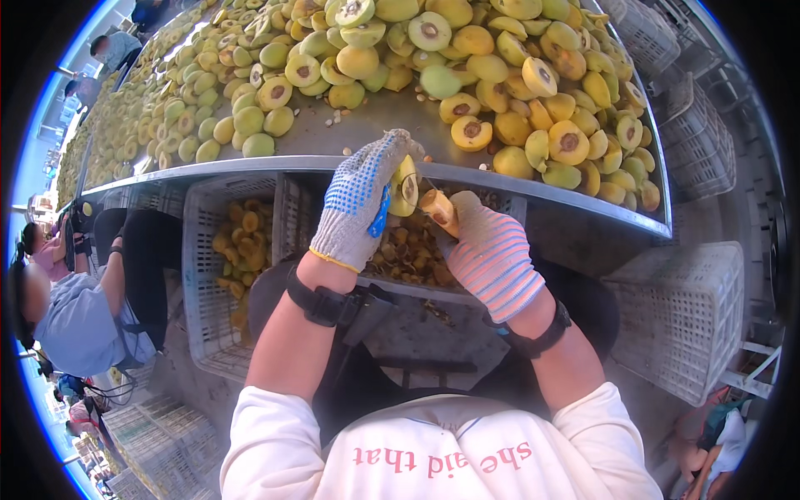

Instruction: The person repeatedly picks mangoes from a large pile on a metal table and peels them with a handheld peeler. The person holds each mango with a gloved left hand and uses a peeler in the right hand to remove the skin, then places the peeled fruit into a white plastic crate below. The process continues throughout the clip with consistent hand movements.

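Observation:
My left hand (356,197), in a knit work glove with blue rubber dots, grips a halved yellow-green stone fruit (407,194). Its cut face, with a brown pit hollow, points to the right. A bit of blue material (380,214) shows at the palm side of that glove. My right hand (494,253), in a striped glove, closes around the wooden handle (440,211) of a small pitting tool. A thin curved metal loop from the tool reaches the cut face of the fruit. Both hands are just over the metal table's near edge (281,164).
Piles of halved fruit (500,69) cover much of the table. Beneath its edge stand a plastic crate (203,275) with fruit halves and a container with brown scraps (412,250). Another crate (681,319) stands at right. A co-worker (94,319) sits at left.

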Available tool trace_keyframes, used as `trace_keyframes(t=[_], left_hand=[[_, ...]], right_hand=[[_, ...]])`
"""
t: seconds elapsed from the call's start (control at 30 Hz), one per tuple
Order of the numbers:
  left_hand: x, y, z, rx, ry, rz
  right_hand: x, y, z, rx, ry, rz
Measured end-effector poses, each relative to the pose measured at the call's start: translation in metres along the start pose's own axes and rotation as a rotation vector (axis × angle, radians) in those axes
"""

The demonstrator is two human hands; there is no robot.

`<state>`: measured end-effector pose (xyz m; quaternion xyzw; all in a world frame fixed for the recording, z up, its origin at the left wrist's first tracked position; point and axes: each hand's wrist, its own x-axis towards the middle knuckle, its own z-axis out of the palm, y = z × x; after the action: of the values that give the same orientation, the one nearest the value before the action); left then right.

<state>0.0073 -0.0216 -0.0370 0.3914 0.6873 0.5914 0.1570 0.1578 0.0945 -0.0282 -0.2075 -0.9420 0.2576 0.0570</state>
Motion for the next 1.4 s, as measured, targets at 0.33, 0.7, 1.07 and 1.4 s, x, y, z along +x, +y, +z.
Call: trace_keyframes(t=[0.33,0.7,1.07,1.4], left_hand=[[0.001,0.019,0.013,-0.210,0.038,-0.215],[0.005,0.015,0.001,-0.066,-0.032,-0.547],[0.006,0.023,-0.010,-0.374,-0.101,-0.722],[0.008,-0.001,-0.012,0.871,-0.111,0.527]], right_hand=[[0.000,0.000,-0.002,-0.092,-0.082,0.027],[0.001,-0.007,0.009,-0.026,-0.157,0.088],[0.009,-0.004,0.010,0.162,-0.310,0.138],[0.007,0.001,0.040,0.202,-0.320,-0.204]])
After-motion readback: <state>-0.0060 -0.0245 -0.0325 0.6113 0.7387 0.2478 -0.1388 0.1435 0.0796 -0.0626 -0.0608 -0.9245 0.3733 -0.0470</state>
